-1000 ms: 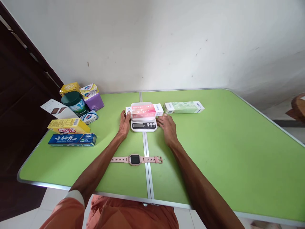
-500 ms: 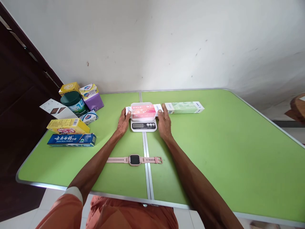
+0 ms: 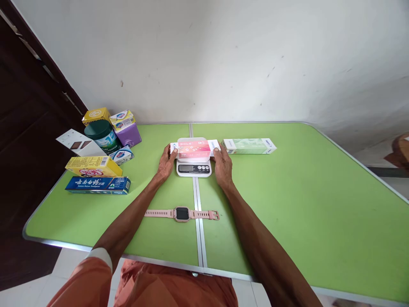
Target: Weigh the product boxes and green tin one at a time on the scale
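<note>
A long pink and white box (image 3: 193, 149) lies level across the pan of a white kitchen scale (image 3: 194, 169). My left hand (image 3: 166, 163) grips its left end, thumb on the near face. At its right end, my right hand (image 3: 223, 164) holds it the same way, fingers behind. Whether the box bears fully on the pan I cannot tell. The scale's small display shows no readable figures. Just right of my right hand lies a green and white box (image 3: 249, 146). Nearer to me, a pink smartwatch (image 3: 182, 214) is stretched out flat across the table's seam.
On the green table's (image 3: 303, 204) left side stand a blue toothpaste box (image 3: 97, 185), a yellow box (image 3: 93, 166), a dark green canister (image 3: 104, 136), a purple box (image 3: 129, 135) and several other small cartons. A white wall (image 3: 223, 59) rises behind the table.
The view has shifted slightly. Both hands still hold the pink and white box over the scale, with hardly any movement of the box against it.
</note>
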Available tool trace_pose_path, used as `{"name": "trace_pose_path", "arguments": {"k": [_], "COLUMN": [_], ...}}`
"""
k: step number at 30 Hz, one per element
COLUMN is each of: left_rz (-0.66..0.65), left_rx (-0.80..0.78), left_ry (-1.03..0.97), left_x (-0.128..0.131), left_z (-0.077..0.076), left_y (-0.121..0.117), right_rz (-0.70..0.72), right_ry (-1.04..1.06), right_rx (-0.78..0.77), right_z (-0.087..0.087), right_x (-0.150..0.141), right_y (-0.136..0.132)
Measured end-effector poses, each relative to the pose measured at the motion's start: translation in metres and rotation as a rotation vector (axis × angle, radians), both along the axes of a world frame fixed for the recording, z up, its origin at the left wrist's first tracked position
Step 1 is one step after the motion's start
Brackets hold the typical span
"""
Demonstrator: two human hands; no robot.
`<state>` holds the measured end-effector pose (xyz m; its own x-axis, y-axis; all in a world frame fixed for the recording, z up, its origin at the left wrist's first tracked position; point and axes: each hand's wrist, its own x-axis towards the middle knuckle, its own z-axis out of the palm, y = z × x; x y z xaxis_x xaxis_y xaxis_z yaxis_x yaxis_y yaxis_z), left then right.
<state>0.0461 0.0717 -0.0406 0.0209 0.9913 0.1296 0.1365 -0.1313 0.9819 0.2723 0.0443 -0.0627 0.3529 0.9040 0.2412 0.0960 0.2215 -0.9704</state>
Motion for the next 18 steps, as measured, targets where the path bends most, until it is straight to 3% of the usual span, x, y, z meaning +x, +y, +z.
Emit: {"name": "trace_pose_path", "arguments": {"k": [10, 18], "left_rz": [-0.005, -0.006], "left_rx": [-0.002, -0.005], "left_ry": [-0.011, -0.074], "left_x": [-0.0010, -0.0075], "left_z": [-0.0034, -0.0095], "left_y": [0.0001, 0.0031], "right_rz": [-0.042, 0.014], "right_ry": [0.026, 0.010], "right_rx": [-0.002, -0.017], "right_z": [0.0052, 0.0020], "right_x": [-0.0028, -0.0019], "right_y": [-0.0039, -0.0071]}}
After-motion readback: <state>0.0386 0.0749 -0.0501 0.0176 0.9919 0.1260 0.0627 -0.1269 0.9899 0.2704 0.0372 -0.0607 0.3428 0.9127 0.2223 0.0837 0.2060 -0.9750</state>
